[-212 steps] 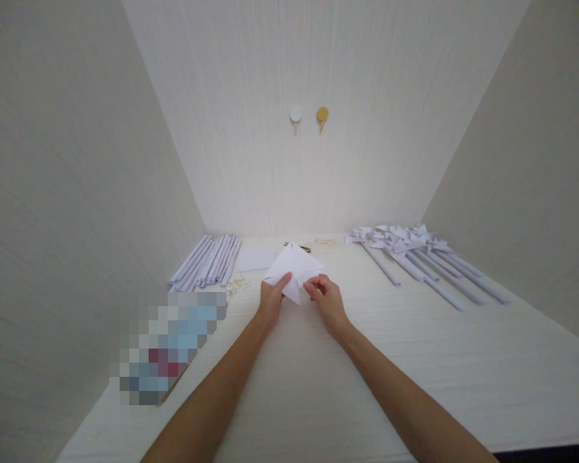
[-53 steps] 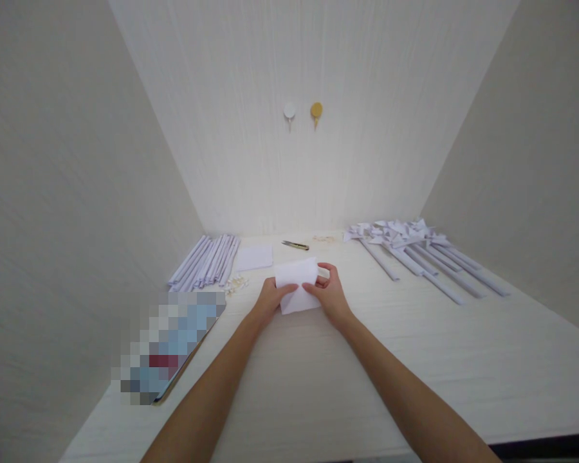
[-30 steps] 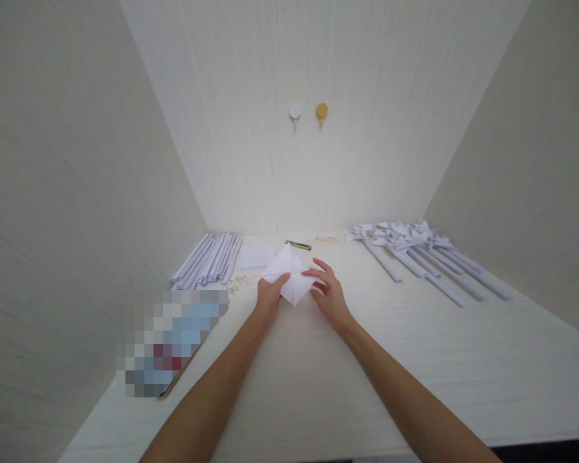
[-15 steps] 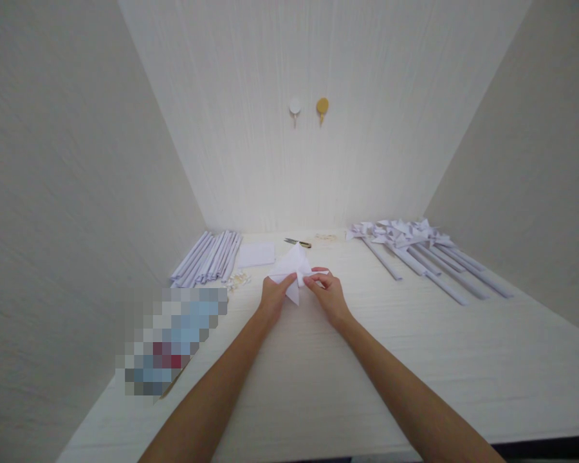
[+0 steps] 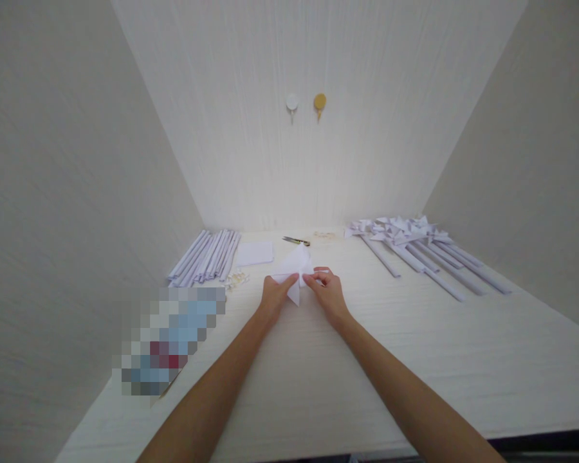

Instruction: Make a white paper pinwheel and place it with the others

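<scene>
Between my hands, over the middle of the table, is a white paper pinwheel [image 5: 296,260] with pointed, folded blades. My left hand [image 5: 274,292] grips its left side, thumb pressed near the centre. On the other side my right hand [image 5: 329,292] pinches the paper close to the centre with thumb and fingers. One blade points up and another hangs down between the hands. The fingers under the paper are partly hidden.
Rolled paper sticks [image 5: 205,257] lie at the back left beside a stack of white paper [image 5: 255,253]. Scissors [image 5: 296,241] and small pale pieces [image 5: 236,280] are nearby. Finished paper pinwheels on sticks [image 5: 405,231] pile up at right. A blurred-out object [image 5: 178,341] lies front left.
Both thumbs have drawn slightly closer together at the pinwheel's centre. Both hands keep their hold, and the camera view has shifted a little.
</scene>
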The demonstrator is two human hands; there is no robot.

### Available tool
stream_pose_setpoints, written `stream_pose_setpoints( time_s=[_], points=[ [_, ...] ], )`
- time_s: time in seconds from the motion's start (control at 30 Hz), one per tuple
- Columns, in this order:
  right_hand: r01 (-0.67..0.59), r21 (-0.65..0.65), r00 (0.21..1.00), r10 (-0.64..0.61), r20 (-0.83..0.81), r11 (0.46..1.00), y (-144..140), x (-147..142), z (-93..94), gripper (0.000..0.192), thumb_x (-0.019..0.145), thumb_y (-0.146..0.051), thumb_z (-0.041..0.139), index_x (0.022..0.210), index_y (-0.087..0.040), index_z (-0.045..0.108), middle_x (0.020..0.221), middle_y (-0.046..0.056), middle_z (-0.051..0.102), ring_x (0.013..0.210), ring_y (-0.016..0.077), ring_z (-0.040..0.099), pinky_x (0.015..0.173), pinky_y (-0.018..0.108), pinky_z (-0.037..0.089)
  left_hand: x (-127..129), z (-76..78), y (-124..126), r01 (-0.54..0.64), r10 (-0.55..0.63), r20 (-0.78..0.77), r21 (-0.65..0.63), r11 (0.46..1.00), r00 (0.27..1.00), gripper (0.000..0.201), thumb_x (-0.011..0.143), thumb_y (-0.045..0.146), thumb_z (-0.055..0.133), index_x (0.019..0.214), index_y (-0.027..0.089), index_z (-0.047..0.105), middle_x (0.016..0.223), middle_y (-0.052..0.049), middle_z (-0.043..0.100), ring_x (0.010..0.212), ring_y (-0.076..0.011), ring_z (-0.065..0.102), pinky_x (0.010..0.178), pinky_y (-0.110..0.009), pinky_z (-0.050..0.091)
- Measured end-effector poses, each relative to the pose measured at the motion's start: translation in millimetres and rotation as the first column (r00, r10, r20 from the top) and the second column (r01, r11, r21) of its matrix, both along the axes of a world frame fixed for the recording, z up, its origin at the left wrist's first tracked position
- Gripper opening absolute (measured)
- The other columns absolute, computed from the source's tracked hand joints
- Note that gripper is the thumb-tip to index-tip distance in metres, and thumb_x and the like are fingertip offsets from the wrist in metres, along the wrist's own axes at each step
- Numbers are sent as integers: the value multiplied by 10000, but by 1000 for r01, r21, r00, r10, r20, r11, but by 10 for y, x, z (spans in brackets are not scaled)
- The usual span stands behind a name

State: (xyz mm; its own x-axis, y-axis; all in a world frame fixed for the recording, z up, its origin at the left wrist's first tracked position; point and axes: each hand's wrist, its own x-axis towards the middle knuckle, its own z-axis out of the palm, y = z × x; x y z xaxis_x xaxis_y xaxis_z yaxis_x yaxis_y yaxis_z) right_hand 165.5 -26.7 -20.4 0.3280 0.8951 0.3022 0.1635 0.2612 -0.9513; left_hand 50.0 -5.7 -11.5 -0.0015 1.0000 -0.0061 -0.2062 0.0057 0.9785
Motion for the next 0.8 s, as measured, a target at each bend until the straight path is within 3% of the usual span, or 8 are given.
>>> stream_pose_setpoints(
  time_s=[0.2,0.53,0.8],
  points=[
    [41,-14,999,-41,25,999,7,-7,-10,183,595,-345,614,493,-195,591,797,43,530,698,156,505,557,264,410,8,0,-13,-8,7,-19,-17,1000,1000,264,504,255,712,703,91,657,756,-96,690,656,-183,618,597,-264,469],
    [45,-26,998,-44,41,999,3,-8,18,169,593,-311,612,482,-187,587,781,45,524,682,155,499,573,274,397,8,39,-38,8,-8,-36,2,1000,999,265,539,223,692,770,96,667,834,-99,689,713,-190,628,666,-286,484],
    [40,-40,997,-37,70,998,3,3,21,176,602,-313,608,488,-179,594,783,47,531,679,150,499,567,266,392,10,57,-52,0,0,-44,8,1000,999,239,522,227,701,712,86,666,754,-94,691,665,-184,620,623,-278,481]
  ],
)
